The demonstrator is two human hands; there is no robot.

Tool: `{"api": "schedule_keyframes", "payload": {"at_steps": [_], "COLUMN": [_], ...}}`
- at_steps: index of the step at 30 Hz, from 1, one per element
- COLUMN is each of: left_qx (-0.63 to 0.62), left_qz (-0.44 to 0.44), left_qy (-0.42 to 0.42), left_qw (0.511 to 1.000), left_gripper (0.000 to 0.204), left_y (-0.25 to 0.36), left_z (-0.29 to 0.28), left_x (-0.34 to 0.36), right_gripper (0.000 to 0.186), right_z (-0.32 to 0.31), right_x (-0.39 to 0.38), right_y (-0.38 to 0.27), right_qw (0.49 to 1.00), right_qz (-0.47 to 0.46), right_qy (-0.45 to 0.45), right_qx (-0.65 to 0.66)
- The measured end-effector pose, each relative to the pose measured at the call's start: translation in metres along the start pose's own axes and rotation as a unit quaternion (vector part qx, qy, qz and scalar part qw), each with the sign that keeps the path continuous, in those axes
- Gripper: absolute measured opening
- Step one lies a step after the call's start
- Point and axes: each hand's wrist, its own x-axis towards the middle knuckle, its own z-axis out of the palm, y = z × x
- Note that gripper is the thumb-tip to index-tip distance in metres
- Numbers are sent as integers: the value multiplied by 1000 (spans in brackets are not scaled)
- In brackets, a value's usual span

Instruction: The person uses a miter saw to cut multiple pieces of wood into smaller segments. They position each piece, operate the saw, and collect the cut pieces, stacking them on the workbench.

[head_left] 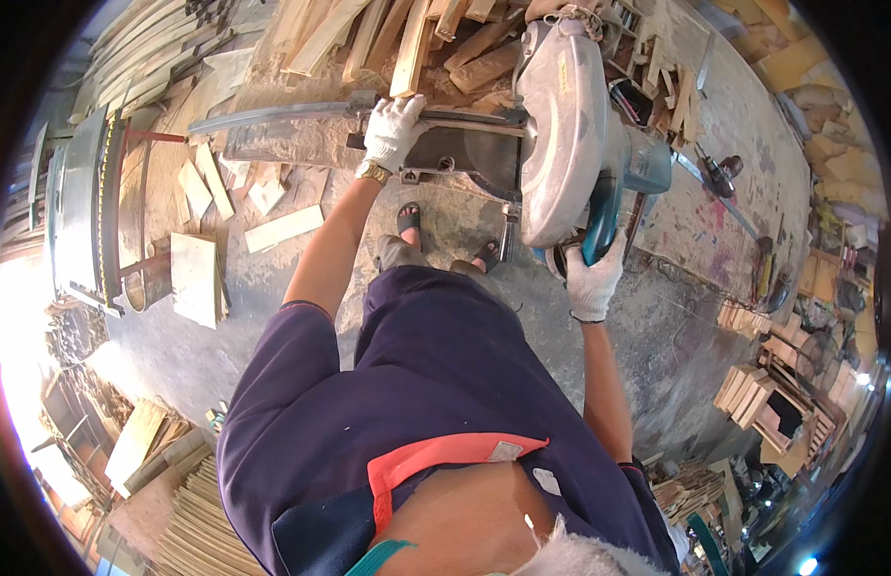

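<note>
My right hand (595, 278), in a white work glove, is closed around the teal handle (602, 216) of a miter saw (565, 134). The saw's pale, dusty blade guard rises to the right of the dark saw table (465, 154). My left hand (393, 132), also gloved, is at the metal fence (311, 112), left of the guard. Its fingers are bent at the near end of a pale wooden strip (412, 53) that stretches away toward the woodpile. Part of that grip is hidden by the back of the glove.
A heap of wooden offcuts (484, 58) lies behind the fence. Boards (196, 278) and scraps lie on the left, beside a metal-framed machine (85, 202). A power tool (719, 173) rests on the worktop at right. Wooden frames (767, 403) are stacked farther right.
</note>
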Motion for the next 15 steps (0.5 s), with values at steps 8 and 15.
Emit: {"api": "schedule_keyframes", "payload": {"at_steps": [8, 15], "left_qx": [-13, -11], "left_qz": [-2, -3], "left_qy": [6, 36], "left_qw": [1000, 999], "left_gripper": [49, 57], "left_y": [-3, 3], "left_z": [4, 6], "left_x": [-1, -6], "right_gripper": [65, 69], "right_z": [33, -76], "right_x": [-5, 57], "right_y": [25, -83], "right_qw": [998, 994], "right_qz": [57, -56], "right_qy": [1, -89], "right_qx": [-15, -21]}}
